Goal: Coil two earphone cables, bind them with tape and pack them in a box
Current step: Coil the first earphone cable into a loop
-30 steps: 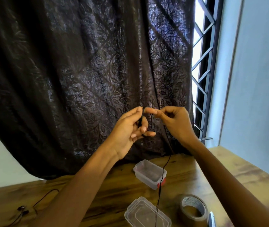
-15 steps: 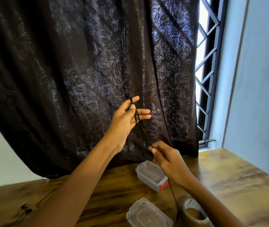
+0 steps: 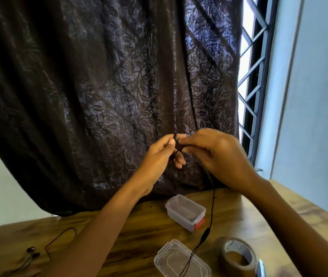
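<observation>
Both hands are raised in front of the dark curtain. My left hand (image 3: pixel 160 151) holds loops of a black earphone cable (image 3: pixel 211 214) wound round its fingers. My right hand (image 3: pixel 217 154) pinches the same cable right beside the left fingertips. From the hands the cable hangs down, with its inline remote above the table, and trails over a clear lid (image 3: pixel 181 260). A clear plastic box (image 3: pixel 186 211) with a red clip stands open on the wooden table (image 3: pixel 139 226). A second black earphone (image 3: pixel 33 254) lies loose at the table's left. A brown tape roll (image 3: pixel 236 256) sits front right.
A dark leaf-patterned curtain (image 3: pixel 109 86) hangs behind the table. A barred window (image 3: pixel 255 86) and pale blue wall are to the right. A shiny metal object (image 3: pixel 261 268), partly cut off, lies beside the tape roll.
My right hand has come up from near the box to meet the left fingertips, bringing another length of cable up. The left hand has dropped slightly.
</observation>
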